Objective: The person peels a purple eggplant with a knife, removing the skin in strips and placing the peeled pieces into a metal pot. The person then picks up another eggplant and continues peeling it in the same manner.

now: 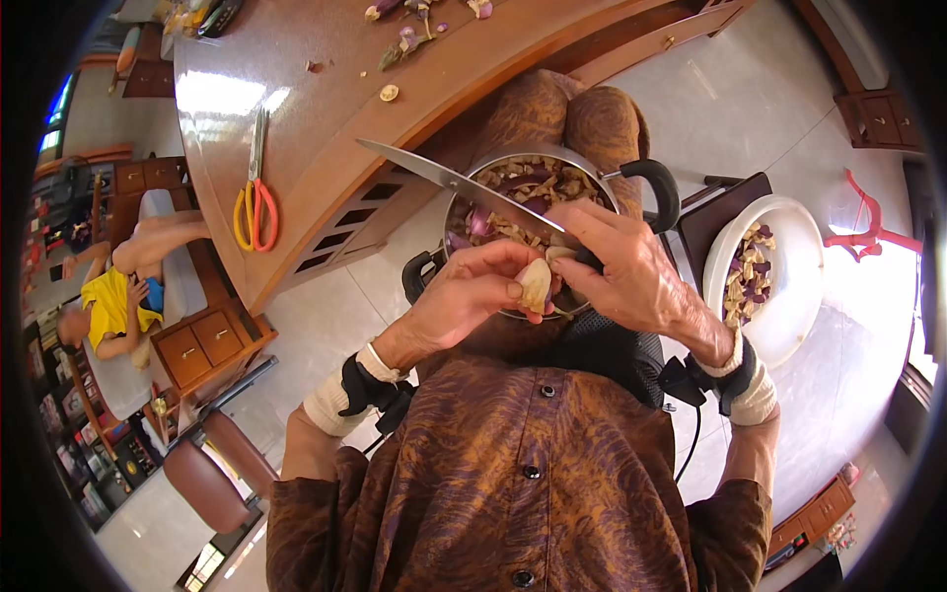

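Over a metal pot [504, 152] on the lap, my left hand [481, 290] grips a pale piece of eggplant [535, 286]. My right hand [629, 270] holds a large kitchen knife [473, 188] by its dark handle, the blade pointing to the upper left across the pot. Right-hand fingertips are close to the piece; a second pale bit shows between the hands. Inside the pot lie purple and browned eggplant pieces [540, 185]. The pot has black side handles. Whether the blade touches the piece cannot be told.
Scissors [256, 200] with yellow and red handles lie on the wooden table [325, 126], near eggplant trimmings [405, 46]. A white basin [799, 274] with cut pieces stands at the right, by a dark stool [714, 222]. A person in yellow [111, 303] reclines on a bench at the left.
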`<action>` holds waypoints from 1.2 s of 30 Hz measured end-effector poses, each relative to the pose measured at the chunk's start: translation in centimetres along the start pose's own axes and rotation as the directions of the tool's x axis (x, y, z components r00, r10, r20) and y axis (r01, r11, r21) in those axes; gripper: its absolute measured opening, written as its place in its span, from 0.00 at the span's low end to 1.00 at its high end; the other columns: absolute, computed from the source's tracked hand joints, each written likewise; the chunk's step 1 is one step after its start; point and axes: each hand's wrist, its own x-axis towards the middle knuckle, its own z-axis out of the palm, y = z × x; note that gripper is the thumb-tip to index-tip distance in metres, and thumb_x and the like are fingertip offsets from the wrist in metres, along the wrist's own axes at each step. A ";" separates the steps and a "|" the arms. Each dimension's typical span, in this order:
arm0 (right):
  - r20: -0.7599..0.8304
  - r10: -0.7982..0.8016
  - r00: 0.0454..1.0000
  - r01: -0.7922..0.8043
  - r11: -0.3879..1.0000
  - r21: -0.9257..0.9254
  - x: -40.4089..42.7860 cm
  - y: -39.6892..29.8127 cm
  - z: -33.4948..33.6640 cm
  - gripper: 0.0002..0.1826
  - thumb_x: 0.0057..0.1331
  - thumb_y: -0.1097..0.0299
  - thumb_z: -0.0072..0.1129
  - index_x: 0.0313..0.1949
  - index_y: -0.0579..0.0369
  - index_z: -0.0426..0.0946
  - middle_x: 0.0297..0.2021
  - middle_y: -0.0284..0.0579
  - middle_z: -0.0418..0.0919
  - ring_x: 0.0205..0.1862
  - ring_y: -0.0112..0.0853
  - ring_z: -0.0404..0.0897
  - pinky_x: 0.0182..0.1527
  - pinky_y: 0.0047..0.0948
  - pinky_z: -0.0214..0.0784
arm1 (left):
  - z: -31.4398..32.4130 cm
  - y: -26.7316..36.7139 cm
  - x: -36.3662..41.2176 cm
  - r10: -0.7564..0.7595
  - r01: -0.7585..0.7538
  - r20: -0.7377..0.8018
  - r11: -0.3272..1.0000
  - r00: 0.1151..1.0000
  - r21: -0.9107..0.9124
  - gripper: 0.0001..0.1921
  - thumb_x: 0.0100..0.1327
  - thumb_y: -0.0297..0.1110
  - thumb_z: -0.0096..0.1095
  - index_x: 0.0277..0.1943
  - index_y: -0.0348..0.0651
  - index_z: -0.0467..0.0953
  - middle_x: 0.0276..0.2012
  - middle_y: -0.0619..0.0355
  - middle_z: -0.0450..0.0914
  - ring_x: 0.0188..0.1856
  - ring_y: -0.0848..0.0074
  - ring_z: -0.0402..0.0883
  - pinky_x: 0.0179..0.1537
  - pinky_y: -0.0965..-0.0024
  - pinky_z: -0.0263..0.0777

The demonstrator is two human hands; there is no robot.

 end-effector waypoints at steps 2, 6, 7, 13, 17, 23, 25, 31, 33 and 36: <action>0.065 0.038 0.997 -0.039 0.999 0.009 0.1 0.1 0.1 0.16 0.59 0.79 0.58 0.48 0.61 0.73 0.34 0.57 0.78 0.37 0.54 0.80 0.37 0.42 0.73 | -0.1 0.1 -0.1 -0.008 0.008 0.000 1.000 1.000 0.016 0.17 0.66 0.26 0.55 0.57 0.31 0.71 0.48 0.49 0.80 0.49 0.65 0.81 0.49 0.63 0.78; 0.023 0.054 0.998 -0.053 0.998 -0.018 0.0 0.0 0.5 0.14 0.60 0.79 0.56 0.47 0.63 0.72 0.33 0.58 0.78 0.37 0.56 0.79 0.37 0.42 0.73 | -0.4 -0.1 -0.3 -0.018 0.018 0.013 0.999 1.000 -0.034 0.18 0.66 0.26 0.53 0.57 0.30 0.71 0.48 0.47 0.80 0.48 0.65 0.81 0.48 0.63 0.78; 0.016 0.060 0.998 -0.060 0.998 -0.016 -0.1 0.0 0.5 0.13 0.60 0.79 0.55 0.46 0.63 0.72 0.33 0.58 0.78 0.37 0.56 0.79 0.38 0.42 0.73 | -0.7 -0.1 -0.4 -0.021 0.023 0.027 0.998 0.999 -0.057 0.18 0.66 0.26 0.53 0.57 0.30 0.71 0.48 0.47 0.80 0.48 0.64 0.81 0.48 0.63 0.78; -0.005 -0.020 1.000 0.020 1.000 -0.020 0.4 -0.5 0.8 0.13 0.61 0.77 0.58 0.46 0.64 0.72 0.37 0.57 0.77 0.37 0.58 0.78 0.41 0.45 0.73 | -1.6 0.2 -0.4 0.062 -0.072 -0.074 0.988 0.995 -0.139 0.20 0.67 0.25 0.51 0.62 0.31 0.67 0.54 0.43 0.76 0.53 0.55 0.80 0.55 0.55 0.78; -0.116 0.046 0.992 -0.061 0.990 -0.130 0.3 0.4 1.4 0.15 0.60 0.77 0.60 0.48 0.63 0.72 0.38 0.56 0.76 0.37 0.56 0.79 0.36 0.44 0.74 | -1.5 -0.3 -0.3 0.122 -0.148 -0.114 0.955 0.986 -0.257 0.20 0.70 0.25 0.49 0.63 0.31 0.66 0.57 0.43 0.74 0.55 0.54 0.79 0.59 0.54 0.75; 0.003 -0.121 0.993 0.110 0.886 -0.450 -1.4 -0.2 1.1 0.18 0.59 0.77 0.60 0.49 0.63 0.71 0.30 0.47 0.74 0.29 0.42 0.80 0.26 0.37 0.72 | -2.0 -1.0 0.0 0.153 -0.183 -0.157 0.963 0.976 -0.198 0.14 0.71 0.29 0.53 0.56 0.33 0.70 0.52 0.49 0.78 0.53 0.66 0.81 0.53 0.63 0.77; 0.046 -0.182 0.982 0.177 0.821 -0.542 -2.7 -0.1 1.2 0.22 0.56 0.79 0.60 0.51 0.64 0.71 0.26 0.43 0.68 0.26 0.36 0.76 0.24 0.34 0.69 | -1.3 -1.0 0.1 0.150 -0.201 -0.218 0.951 0.964 -0.236 0.15 0.71 0.32 0.53 0.56 0.34 0.70 0.51 0.50 0.79 0.52 0.68 0.80 0.54 0.64 0.77; 0.094 -0.157 0.983 0.182 0.784 -0.593 -4.0 -0.4 1.2 0.24 0.52 0.83 0.59 0.52 0.67 0.71 0.25 0.43 0.66 0.26 0.37 0.74 0.24 0.34 0.68 | -2.0 -1.8 0.2 0.174 -0.217 -0.186 0.946 0.967 -0.243 0.18 0.73 0.39 0.51 0.58 0.36 0.69 0.50 0.51 0.79 0.51 0.71 0.80 0.54 0.65 0.76; 0.101 -0.150 0.983 0.180 0.771 -0.610 -4.2 -0.3 1.1 0.25 0.52 0.83 0.59 0.52 0.66 0.71 0.25 0.43 0.66 0.27 0.37 0.74 0.24 0.34 0.68 | -1.7 -1.8 0.4 0.171 -0.213 -0.196 0.953 0.966 -0.217 0.18 0.73 0.40 0.50 0.57 0.36 0.69 0.50 0.52 0.79 0.51 0.71 0.80 0.54 0.65 0.76; 0.107 -0.134 0.985 0.172 0.768 -0.617 -4.3 -0.4 0.9 0.25 0.52 0.83 0.59 0.52 0.66 0.71 0.25 0.44 0.66 0.27 0.37 0.75 0.24 0.34 0.68 | -0.9 -1.4 0.5 0.152 -0.202 -0.223 0.954 0.963 -0.223 0.17 0.74 0.40 0.48 0.56 0.36 0.69 0.49 0.53 0.79 0.50 0.71 0.80 0.53 0.65 0.76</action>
